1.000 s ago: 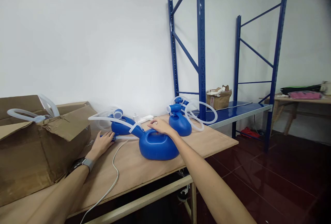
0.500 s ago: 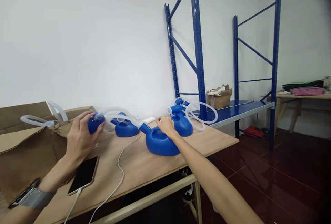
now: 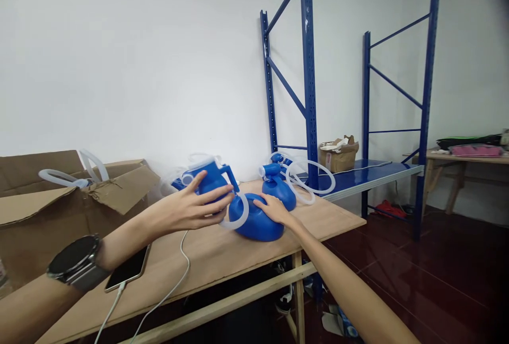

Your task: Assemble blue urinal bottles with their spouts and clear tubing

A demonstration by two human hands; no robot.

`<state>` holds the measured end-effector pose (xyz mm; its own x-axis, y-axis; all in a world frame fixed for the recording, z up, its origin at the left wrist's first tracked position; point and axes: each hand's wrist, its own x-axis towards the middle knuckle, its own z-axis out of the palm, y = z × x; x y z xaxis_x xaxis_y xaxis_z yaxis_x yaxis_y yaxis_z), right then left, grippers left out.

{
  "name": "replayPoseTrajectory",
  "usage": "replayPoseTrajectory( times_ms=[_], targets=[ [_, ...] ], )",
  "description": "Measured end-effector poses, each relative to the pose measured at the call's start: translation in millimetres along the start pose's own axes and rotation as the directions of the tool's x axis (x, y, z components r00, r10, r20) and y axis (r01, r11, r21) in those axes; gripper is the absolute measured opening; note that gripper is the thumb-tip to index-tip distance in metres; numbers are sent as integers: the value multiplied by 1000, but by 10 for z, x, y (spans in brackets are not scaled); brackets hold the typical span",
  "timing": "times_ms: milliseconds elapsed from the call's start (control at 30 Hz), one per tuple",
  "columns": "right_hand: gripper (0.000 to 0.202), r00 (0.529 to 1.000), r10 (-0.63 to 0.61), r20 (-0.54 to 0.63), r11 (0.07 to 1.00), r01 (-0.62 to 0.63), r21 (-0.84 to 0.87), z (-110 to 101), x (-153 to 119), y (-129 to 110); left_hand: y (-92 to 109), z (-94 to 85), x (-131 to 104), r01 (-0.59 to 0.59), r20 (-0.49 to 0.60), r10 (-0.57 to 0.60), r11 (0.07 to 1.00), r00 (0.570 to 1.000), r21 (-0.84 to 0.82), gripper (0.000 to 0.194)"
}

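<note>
My left hand (image 3: 191,209) is raised over the table with its fingers wrapped against a blue cap piece (image 3: 210,177) that has a white ring and a clear tube (image 3: 238,217). The tube curves down in front of a blue bottle (image 3: 260,225) on the wooden table. My right hand (image 3: 276,209) grips that bottle by the handle at its top. Just behind it stands another blue bottle (image 3: 280,190), with a blue cap piece and a coiled clear tube. More blue parts and tubing are partly hidden behind my left hand.
An open cardboard box (image 3: 119,190) with clear tubing stands at the left. A phone (image 3: 129,270) with a white cable lies near my left wrist. Blue shelving (image 3: 308,79) holding a small carton (image 3: 340,156) rises beyond the table.
My left hand has moved right, toward the bottle, and the cap piece it holds has turned so its tube shows. The right hand and its bottle have shifted slightly right.
</note>
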<state>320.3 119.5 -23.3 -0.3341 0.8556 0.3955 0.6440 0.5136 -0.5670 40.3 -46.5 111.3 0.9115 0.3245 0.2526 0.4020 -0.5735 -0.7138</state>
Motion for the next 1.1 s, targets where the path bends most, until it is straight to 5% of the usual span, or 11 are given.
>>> replayPoseTrajectory(
  times_ms=[167,500,700,933,1100],
  targets=[
    [48,985,-173,11,977,170,127,36,4,1,45,268,225,-129,106,132,991,986,-40,38],
    [46,985,-168,31,978,162,128,128,1,-95,-176,957,450,58,96,-41,982,994,-181,37],
    [41,969,-248,-24,948,247,201,136,-15,-72,-361,1085,567,87,152,-82,996,985,-30,32],
    [31,958,-252,-139,922,281,267,202,-23,-70,-244,1293,618,-14,151,23,998,988,-61,33],
    [29,962,-220,-165,934,256,250,250,20,-49,-231,1191,531,17,141,5,988,990,-152,44]
  ],
)
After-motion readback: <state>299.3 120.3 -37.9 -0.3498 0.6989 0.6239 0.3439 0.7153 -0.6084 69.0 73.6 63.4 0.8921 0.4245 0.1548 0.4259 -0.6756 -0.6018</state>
